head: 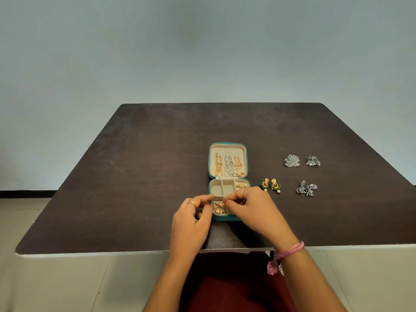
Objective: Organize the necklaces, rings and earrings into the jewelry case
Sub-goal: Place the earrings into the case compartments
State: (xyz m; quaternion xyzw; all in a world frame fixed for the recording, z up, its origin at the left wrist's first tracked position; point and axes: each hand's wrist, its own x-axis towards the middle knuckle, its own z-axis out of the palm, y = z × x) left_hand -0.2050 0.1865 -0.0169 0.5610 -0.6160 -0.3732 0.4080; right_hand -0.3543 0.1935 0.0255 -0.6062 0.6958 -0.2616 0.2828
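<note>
A teal jewelry case [246, 163] lies open on the dark table [135, 176]. Three necklaces [229, 165] hang in its lid. A gold ring [241, 186] sits in the far right compartment, and gold earrings [218, 210] fill the near left one. My left hand [191, 219] holds the case's near left edge between forefinger and thumb. My right hand [252, 208] pinches a small gold earring over the near compartment. The near right part of the case is hidden under my right hand.
To the right of the case lie a green-and-gold earring pair [270, 185] and three silver earring pairs [292, 161] [313, 161] [306, 188]. The table's near edge [112, 253] runs just below my wrists.
</note>
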